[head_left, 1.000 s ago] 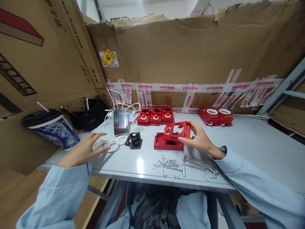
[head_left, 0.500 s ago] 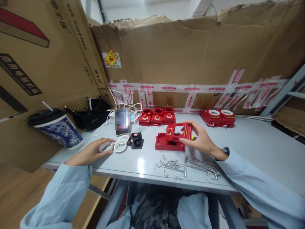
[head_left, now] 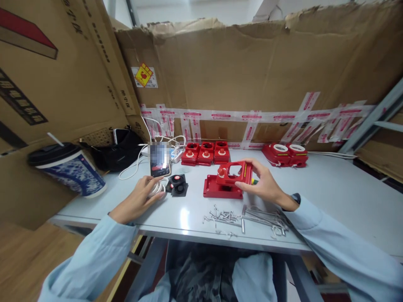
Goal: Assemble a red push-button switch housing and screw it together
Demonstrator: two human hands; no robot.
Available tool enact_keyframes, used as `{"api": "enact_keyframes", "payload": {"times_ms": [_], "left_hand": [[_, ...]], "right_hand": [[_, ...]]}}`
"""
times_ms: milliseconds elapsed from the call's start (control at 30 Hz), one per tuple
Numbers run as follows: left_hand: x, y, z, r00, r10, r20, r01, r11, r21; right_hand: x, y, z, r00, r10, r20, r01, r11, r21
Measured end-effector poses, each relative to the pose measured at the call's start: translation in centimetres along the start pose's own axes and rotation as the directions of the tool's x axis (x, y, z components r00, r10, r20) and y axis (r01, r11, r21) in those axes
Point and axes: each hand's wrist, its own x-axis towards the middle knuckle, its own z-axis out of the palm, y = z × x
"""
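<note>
the right hand (head_left: 260, 184) was clamped on a red housing (head_left: 229, 181) over a red base (head_left: 217, 194) on the desk (head_left: 176, 218); contact between the two could not be made out. the left hand (head_left: 138, 199) curled around white rings (head_left: 157, 188), partly hiding them; whether it gripped them could not be told. the phone (head_left: 161, 170) was partly blurred. a lidded cup (head_left: 82, 172) held a straw (head_left: 55, 139), its other contents hidden.

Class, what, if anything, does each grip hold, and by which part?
Right grip: red housing, by its right end. Left grip: around white rings; whether held cannot be told.
</note>
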Motion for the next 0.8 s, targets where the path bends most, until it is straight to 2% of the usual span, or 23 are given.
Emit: {"api": "enact_keyframes", "payload": {"times_ms": [133, 400, 633, 800], "left_hand": [[-0.1, 0.0, 0.0, 0.999, 0.024, 0.034, -0.024, 1.000, 0.002], [0.9, -0.1, -1.1, 0.996, -0.029, 0.084, 0.028, 0.999, 0.020], [1.8, 0.8, -1.4, 0.999, -0.042, 0.017, 0.040, 0.993, 0.107], [2.0, 0.8, -2.1, 0.988, -0.042, 0.149, 0.023, 0.992, 0.127]], "right_hand": [[0.0, 0.2, 0.0, 1.000, -0.002, 0.004, 0.002, 1.000, 0.002], [0.0, 0.1, 0.0, 1.000, -0.004, 0.008, 0.004, 1.000, -0.006], [0.0, 0.0, 0.0, 1.000, 0.004, 0.004, -0.004, 1.000, -0.010], [0.0, 0.0, -0.1, 1.000, 0.012, 0.003, -0.012, 1.000, -0.004]]}}
